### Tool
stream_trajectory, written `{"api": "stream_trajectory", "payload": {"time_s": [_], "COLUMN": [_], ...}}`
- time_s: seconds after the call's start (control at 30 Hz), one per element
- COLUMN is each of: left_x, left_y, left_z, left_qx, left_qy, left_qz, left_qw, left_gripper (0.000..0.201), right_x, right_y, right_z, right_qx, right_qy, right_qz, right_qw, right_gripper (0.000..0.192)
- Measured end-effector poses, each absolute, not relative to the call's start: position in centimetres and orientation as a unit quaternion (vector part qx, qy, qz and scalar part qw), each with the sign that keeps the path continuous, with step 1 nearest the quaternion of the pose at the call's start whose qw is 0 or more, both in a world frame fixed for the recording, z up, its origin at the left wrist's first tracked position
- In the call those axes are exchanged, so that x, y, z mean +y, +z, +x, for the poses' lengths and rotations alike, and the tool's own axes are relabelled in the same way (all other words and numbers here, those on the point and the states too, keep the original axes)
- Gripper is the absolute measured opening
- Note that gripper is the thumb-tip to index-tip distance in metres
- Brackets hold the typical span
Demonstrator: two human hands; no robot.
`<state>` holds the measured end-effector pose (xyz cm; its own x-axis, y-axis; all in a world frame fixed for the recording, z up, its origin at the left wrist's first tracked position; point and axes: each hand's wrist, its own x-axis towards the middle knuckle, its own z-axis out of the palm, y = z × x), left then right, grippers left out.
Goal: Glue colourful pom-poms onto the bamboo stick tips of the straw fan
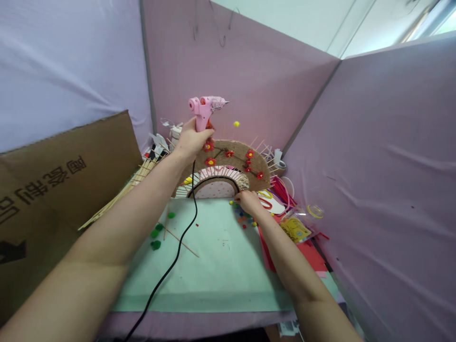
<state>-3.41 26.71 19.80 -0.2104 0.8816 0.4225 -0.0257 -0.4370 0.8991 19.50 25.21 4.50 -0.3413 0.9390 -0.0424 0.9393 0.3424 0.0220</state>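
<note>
My left hand (190, 137) is wrapped round the handle of a pink hot glue gun (204, 110), raised with its nozzle to the right. A black cord (183, 232) runs down from it across the table. Behind my hands a semicircular fan (235, 161) of brown burlap and thin sticks stands upright, bearing red flowers (230, 154) with yellow centres. My right hand (248, 202) is closed at the lower right end of the fan's dark inner arc; what its fingertips hold is hidden. Small coloured pompoms (244, 226) lie beside it. A yellow pompom (236, 124) shows above the fan.
Green pompoms (156, 245) and thin sticks (181, 242) lie on the pale green tabletop (213, 266). A large cardboard sheet (64, 190) and a stick bundle (121, 197) stand left. Red sheets (309, 256) and a plastic packet (295, 229) lie right. Pink-lilac partitions (242, 71) enclose the table.
</note>
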Motion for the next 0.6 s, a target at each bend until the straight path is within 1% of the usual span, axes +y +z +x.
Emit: {"api": "stream_trajectory", "payload": {"time_s": [0.3,0.5,0.6], "left_x": [27.1,27.6,27.3], "left_y": [19.5,19.0,19.2], "left_z": [-3.6,-3.7,-3.6], "left_qx": [0.398,0.381,0.388], "left_qy": [0.670,0.675,0.672], "left_qz": [0.528,0.533,0.533], "left_qw": [0.339,0.338,0.336], "left_gripper": [0.012,0.013,0.012], "right_x": [25.2,25.3,25.0], "right_y": [5.1,4.7,4.5], "right_z": [19.7,19.8,19.7], "right_qx": [0.826,0.828,0.829], "right_qy": [0.006,-0.013,-0.017], "right_qz": [0.564,0.560,0.559], "right_qw": [0.013,0.030,0.029], "right_gripper": [0.031,0.026,0.027]}}
